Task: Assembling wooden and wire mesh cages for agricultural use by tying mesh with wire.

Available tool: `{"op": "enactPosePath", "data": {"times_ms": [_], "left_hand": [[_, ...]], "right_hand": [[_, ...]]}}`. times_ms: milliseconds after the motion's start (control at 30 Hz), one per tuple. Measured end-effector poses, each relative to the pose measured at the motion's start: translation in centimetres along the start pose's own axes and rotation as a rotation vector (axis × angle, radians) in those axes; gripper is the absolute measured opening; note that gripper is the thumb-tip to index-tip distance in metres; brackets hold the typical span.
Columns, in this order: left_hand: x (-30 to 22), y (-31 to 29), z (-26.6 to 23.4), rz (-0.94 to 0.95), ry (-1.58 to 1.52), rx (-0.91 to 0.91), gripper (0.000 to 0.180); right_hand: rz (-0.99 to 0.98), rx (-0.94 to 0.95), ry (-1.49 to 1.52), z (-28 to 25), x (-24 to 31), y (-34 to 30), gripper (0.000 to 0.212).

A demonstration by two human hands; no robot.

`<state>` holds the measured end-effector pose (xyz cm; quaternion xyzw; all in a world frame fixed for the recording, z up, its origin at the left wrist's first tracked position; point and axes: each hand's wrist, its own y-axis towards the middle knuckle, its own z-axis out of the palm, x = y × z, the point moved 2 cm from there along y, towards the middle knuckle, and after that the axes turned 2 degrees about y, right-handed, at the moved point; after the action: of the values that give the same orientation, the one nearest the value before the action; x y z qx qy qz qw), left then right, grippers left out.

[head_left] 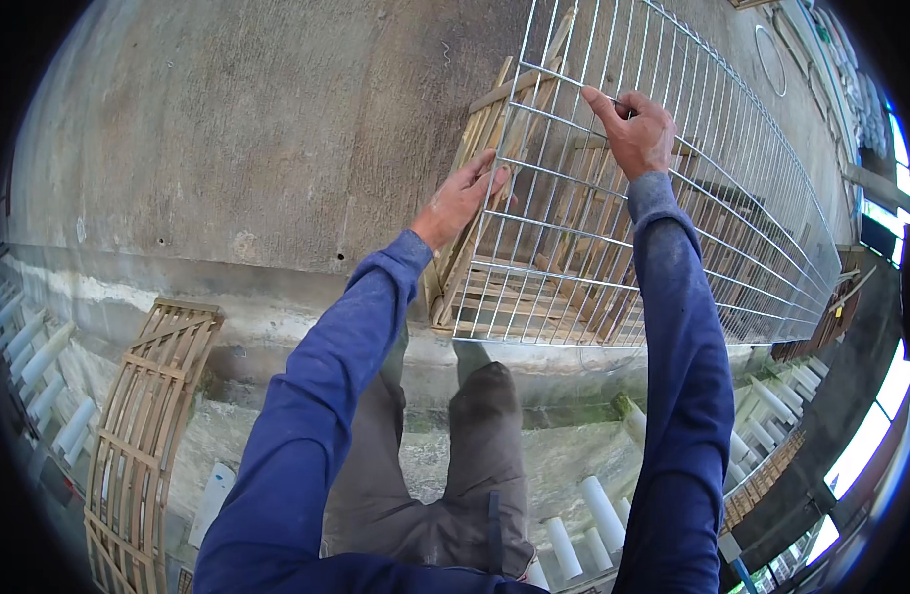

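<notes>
Head view: I'm gripping the mesh (663, 208) with my right hand (638, 129); my left hand (465, 193), open, is pressing its edge.

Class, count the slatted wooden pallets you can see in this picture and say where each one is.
2: one wooden pallet leans at lower left; another stands behind the wire mesh panel. More may be hidden.

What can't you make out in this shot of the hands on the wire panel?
- Left hand: head view; fingertips partly behind the wire mesh panel, so its grip is unclear.
- Wooden pallet: mostly behind the mesh.
- Panel's far end: bent and small toward the right rim.
- Right hand: palm faces away.
</notes>
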<state>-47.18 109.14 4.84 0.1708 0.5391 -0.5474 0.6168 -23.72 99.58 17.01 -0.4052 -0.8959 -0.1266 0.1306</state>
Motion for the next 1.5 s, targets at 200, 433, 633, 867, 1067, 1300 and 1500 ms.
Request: {"op": "enactPosePath", "data": {"times_ms": [200,433,633,867,1067,1300,1500], "left_hand": [[-1.4,0.7,0.2,-0.066,-0.168,-0.083,0.045],[-1.5,0.3,0.3,0.031,-0.439,-0.289,0.031],[-0.8,-0.6,-1.7,-0.008,-0.468,-0.372,0.035],[-1.0,-1.6,-3.3,0.069,-0.495,-0.407,0.029],[-1.6,-1.9,-3.0,0.183,-0.599,-0.435,0.026],[-1.7,-1.9,-3.6,0.203,-0.588,-0.435,0.026],[-2.2,-2.2,-3.9,0.254,-0.596,-0.456,0.026]], "right_hand": [[0.056,-0.003,0.172,-2.1,0.6,0.7,0.065],[0.064,-0.04,0.239,-2.0,0.3,0.9,0.059],[0.047,-0.135,0.308,-1.8,0.1,-0.2,0.057],[0.044,-0.162,0.304,-0.9,0.4,-1.2,0.057],[0.042,-0.166,0.315,-0.8,-0.1,-0.9,0.056],[0.037,-0.126,0.246,-0.4,-0.6,-1.1,0.061],[0.043,-0.139,0.289,-0.6,-0.4,-0.8,0.062]]}}
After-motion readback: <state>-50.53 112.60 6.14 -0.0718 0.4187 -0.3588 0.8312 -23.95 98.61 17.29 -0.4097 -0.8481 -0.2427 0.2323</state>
